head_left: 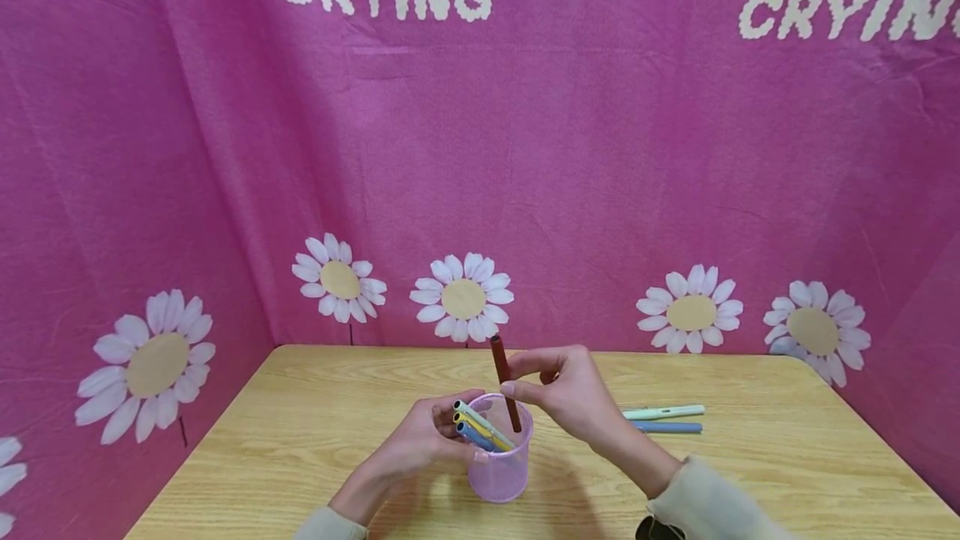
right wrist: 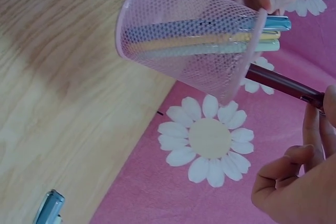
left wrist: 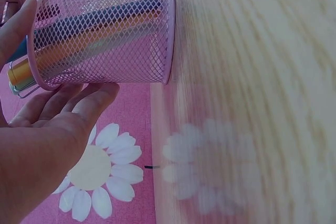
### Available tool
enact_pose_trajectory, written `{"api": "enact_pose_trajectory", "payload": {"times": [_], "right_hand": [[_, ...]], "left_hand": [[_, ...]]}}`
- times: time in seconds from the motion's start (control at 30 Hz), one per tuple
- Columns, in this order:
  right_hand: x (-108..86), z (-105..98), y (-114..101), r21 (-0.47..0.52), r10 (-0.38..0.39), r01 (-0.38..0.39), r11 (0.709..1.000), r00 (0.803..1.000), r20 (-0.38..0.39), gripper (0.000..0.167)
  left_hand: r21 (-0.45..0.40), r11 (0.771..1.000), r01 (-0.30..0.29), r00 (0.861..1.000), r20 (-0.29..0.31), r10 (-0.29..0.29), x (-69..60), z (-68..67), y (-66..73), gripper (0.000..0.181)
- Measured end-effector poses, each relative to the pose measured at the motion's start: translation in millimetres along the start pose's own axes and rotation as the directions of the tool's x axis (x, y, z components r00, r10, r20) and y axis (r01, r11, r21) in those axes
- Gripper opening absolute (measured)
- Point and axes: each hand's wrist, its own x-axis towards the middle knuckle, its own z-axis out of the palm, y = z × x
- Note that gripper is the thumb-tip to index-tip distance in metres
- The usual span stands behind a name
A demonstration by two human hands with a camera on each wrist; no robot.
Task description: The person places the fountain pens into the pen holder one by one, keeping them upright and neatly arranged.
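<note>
My left hand point(head_left: 420, 440) holds a pink mesh pen cup point(head_left: 501, 480) near its rim, thumb on the near side. The cup stands upright on the table. Three capped pens lean inside it toward the left: a pale green pen point(head_left: 468, 410), a yellow pen point(head_left: 474, 425) and a blue pen point(head_left: 475, 438). Between thumb and index finger, my right hand point(head_left: 573, 397) pinches a dark red pen point(right wrist: 281, 84) by its upper part. That pen's lower end dips into the cup's mouth at the right, apart from the other pens.
A light green pen point(head_left: 671, 412) and a blue pen point(head_left: 678, 427) lie side by side on the wooden table point(head_left: 765, 457), right of the cup, partly behind my right wrist. Behind the table hangs a pink cloth point(head_left: 570, 190) with daisies. A dark round object point(head_left: 658, 529) shows beneath the right sleeve.
</note>
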Motion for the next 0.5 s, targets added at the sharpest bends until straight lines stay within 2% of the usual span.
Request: {"api": "enact_pose_trajectory", "payload": {"times": [0.13, 0.5], "right_hand": [[-1.0, 2.9, 4.1, 0.005, 0.036, -0.036, 0.999, 0.999, -0.014, 0.017], [-2.8, 6.8, 16.9, -0.006, 0.076, -0.076, 0.997, 0.997, -0.017, 0.018]], "left_hand": [[-0.003, 1.0, -0.002, 1.0, 0.003, 0.002, 0.1, -0.4, 0.0, 0.08], [-0.02, 1.0, 0.0, 1.0, 0.018, 0.0, 1.0, -1.8, 0.6, 0.079]]}}
